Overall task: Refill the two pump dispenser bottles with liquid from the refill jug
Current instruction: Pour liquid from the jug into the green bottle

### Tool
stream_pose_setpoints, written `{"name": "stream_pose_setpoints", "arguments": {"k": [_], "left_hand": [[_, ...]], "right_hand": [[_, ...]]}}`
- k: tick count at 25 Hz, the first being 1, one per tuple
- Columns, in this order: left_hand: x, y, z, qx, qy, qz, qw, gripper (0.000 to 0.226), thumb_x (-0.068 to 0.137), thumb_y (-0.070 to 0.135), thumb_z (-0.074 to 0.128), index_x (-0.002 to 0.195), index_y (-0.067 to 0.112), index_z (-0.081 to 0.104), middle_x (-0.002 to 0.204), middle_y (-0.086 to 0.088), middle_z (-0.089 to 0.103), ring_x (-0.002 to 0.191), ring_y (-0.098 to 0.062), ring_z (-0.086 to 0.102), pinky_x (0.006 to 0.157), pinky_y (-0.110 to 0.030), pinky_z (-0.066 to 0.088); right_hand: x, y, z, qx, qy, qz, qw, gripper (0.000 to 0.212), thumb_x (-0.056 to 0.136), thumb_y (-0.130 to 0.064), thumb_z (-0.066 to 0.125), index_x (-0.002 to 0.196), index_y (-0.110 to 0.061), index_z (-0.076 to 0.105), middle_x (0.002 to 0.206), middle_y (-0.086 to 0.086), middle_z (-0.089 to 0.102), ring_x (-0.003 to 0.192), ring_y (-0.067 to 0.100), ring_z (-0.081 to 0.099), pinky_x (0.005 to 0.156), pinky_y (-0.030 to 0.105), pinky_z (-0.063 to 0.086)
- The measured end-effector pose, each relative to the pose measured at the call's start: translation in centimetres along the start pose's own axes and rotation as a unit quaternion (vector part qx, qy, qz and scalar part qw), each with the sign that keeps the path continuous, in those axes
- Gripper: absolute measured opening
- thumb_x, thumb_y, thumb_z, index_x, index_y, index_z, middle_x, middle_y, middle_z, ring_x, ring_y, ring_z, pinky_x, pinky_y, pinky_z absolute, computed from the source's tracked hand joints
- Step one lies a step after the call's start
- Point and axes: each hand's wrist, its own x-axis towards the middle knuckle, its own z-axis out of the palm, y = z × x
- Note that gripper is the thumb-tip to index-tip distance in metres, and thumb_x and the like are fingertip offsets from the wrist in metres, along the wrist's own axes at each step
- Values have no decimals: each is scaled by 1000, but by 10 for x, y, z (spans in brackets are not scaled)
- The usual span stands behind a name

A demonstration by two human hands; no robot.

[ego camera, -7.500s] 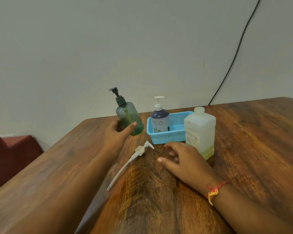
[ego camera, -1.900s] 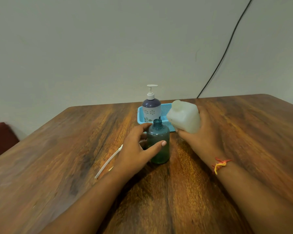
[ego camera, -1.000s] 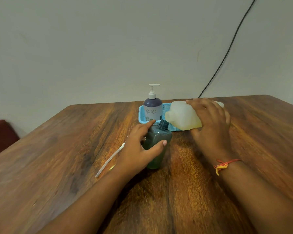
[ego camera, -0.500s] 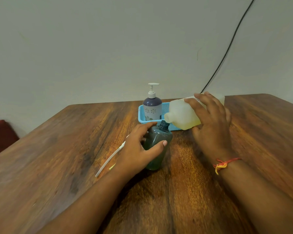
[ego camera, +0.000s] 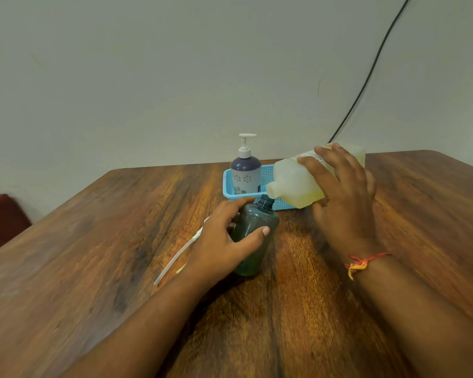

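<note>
The refill jug (ego camera: 298,184) carries a label (ego camera: 307,155), its print too small to read

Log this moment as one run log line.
left hand: grips tilted green bottle | right hand: tips refill jug, spout at its mouth | purple bottle: pump on, in blue basket

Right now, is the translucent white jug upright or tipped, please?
Tipped: the jug lies nearly sideways, spout at the green plastic bottle's neck.
</note>
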Motion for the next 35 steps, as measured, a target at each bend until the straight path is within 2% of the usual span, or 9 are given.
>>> {"name": "stream_pose_setpoints", "arguments": {"k": [4, 9, 15, 26, 35], "left_hand": [[0, -2, 0, 0, -2, -2, 1000, 79, 72, 67, 57, 143, 35, 48, 133, 18, 54, 117, 1, 53, 89, -18, 48], [0, 0, 0, -3, -4, -6, 1000, 77, 71, 68, 56, 142, 39, 47, 126, 28, 51, 115, 4, 52, 87, -17, 47], [1, -2, 1, -4, -2, -1, 1000, 77, 73, 66, 58, 142, 33, 50, 132, 14, 57, 117, -3, 56, 90, -20, 50], [-1, 0, 1, -4, -4, -1, 1000, 79, 71, 67, 56, 143, 34, 49, 132, 18, 54, 116, 1, 53, 86, -16, 47], [-1, -1, 1, -4, 0, 3, 1000, 76, 73, 65, 59, 141, 31, 51, 131, 14, 58, 116, -1, 56, 90, -22, 51]], "right_hand": [[0, 0, -1, -3, 5, -7, 1000, 82, 71, 11, 67, 141, -29, 53, 151, 3, 47, 148, 27, 31, 111, 52, 25], [0, 1, -1, -2, 9, -14, 1000, 81, 72, 11, 68, 141, -29, 52, 151, 3, 47, 148, 28, 31, 111, 54, 26], [1, 0, -1, -3, 10, -15, 1000, 82, 71, 12, 68, 140, -28, 52, 151, 4, 47, 148, 28, 30, 110, 56, 27], [1, -2, -3, -6, 15, -17, 1000, 82, 68, 12, 67, 139, -28, 55, 151, 3, 47, 148, 28, 31, 110, 54, 26], [1, -1, -3, -3, 14, -24, 1000, 83, 69, 13, 68, 140, -28, 54, 154, 4, 46, 149, 29, 30, 109, 55, 26]]}}
